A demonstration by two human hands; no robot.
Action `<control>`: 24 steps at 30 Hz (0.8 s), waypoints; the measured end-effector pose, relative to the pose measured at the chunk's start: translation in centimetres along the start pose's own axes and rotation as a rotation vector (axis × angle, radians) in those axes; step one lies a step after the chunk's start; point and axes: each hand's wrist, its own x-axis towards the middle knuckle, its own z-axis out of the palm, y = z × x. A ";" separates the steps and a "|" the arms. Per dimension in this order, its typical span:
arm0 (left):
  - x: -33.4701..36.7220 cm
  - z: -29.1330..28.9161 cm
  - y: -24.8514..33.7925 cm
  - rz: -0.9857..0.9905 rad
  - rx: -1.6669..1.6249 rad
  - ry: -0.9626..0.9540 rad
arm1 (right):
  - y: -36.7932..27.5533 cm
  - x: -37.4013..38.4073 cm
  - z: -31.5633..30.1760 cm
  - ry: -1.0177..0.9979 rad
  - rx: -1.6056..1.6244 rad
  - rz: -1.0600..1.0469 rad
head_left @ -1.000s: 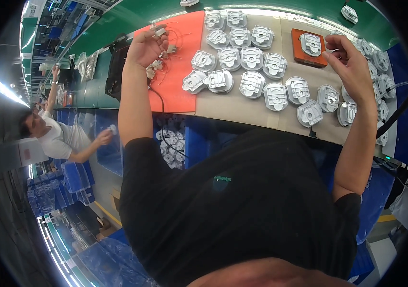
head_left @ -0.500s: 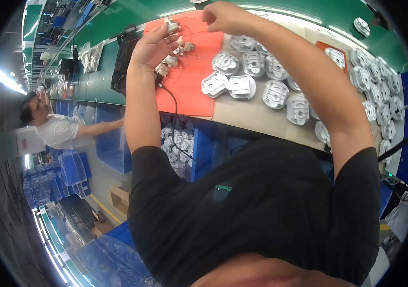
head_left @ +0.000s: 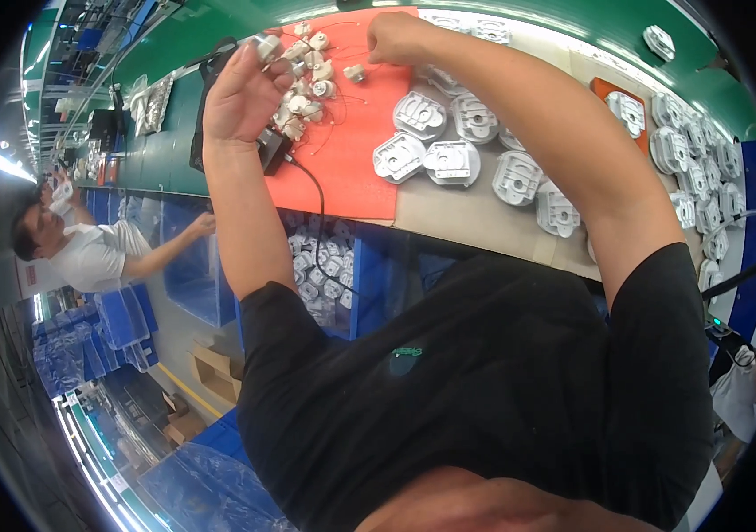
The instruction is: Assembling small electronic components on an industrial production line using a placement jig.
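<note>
My left hand [head_left: 243,99] is raised at the left side of an orange-red mat, its thumb and fingers closed round a small white part [head_left: 267,47]. Beyond its fingers lies a heap of cream-white wired parts [head_left: 305,105] with thin reddish wires. My right hand [head_left: 393,40] is closed like a fist over the mat's far right edge; whatever its fingertips grip is too small or hidden to tell. Just below it sits or hangs a single small cream part [head_left: 356,74]; I cannot tell which.
White round-bodied housings [head_left: 450,162] cover the bench right of the orange mat [head_left: 364,177], several more at far right. A black cable [head_left: 323,191] crosses the mat's near edge. Below stands a blue bin [head_left: 356,266] of white parts. A co-worker [head_left: 98,253] is at left.
My left hand has moved left and nearer, away from the wired parts, with the small white part at its fingertips. My right hand has shifted slightly left, and a single cream part now shows below it.
</note>
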 end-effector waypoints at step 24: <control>19.3 31.1 -21.1 0.350 1.037 -0.178 | 13.6 -37.9 -2.5 0.875 0.258 0.672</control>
